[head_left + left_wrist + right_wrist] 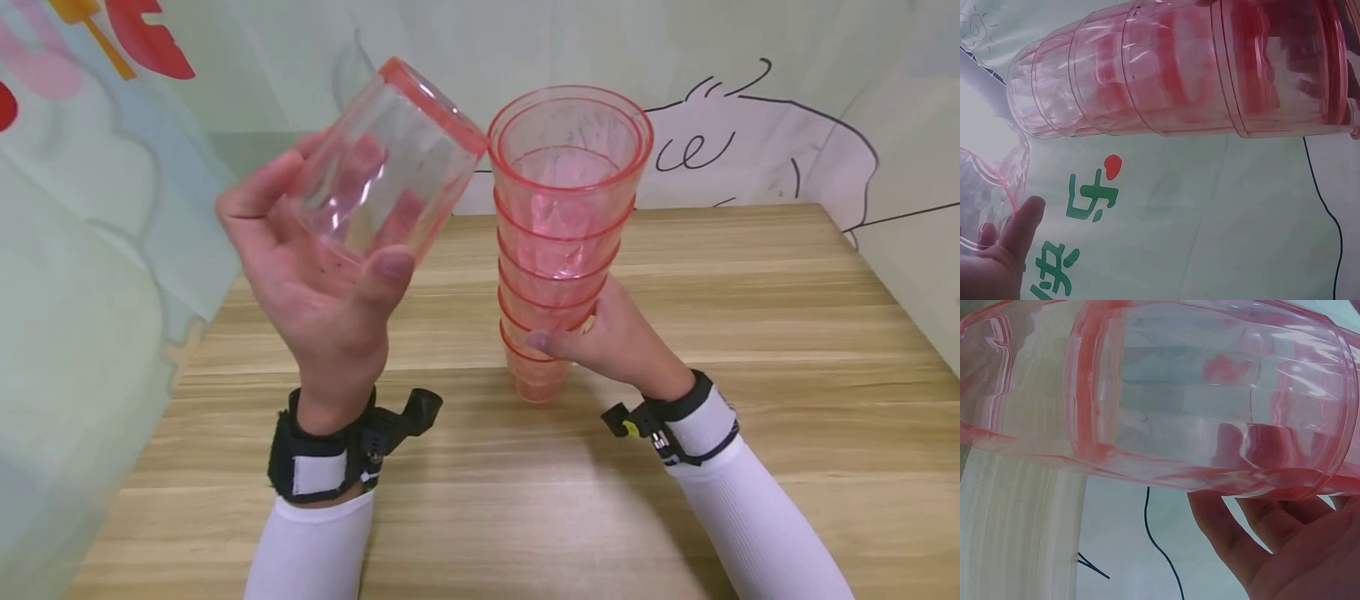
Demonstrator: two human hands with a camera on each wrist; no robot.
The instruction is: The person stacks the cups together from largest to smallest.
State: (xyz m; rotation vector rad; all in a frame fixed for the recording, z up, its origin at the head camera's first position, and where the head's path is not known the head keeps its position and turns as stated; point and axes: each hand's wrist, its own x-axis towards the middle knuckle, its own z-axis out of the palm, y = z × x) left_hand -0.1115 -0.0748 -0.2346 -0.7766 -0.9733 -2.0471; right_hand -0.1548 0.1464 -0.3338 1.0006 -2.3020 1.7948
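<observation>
A transparent pink plastic cup (397,167) is held by my left hand (311,283), thumb on one side and fingers around the far side. It is tilted, with its thick pink base toward the upper right and its mouth toward the palm. Beside it rises a tall stack of nested pink cups (558,250), mouths up, leaning slightly. My right hand (626,342) grips this stack low on its right side, thumb across the front. The single cup's base edge appears level with the stack's top rim; whether they touch I cannot tell. Fingers curl beneath a cup (1172,394) in the right wrist view.
A wood-grain table (465,508) lies under both hands. Printed cloth walls (757,158) with line drawings stand behind it and along both sides. Each wrist wears a black strap (322,454) with a small camera mount.
</observation>
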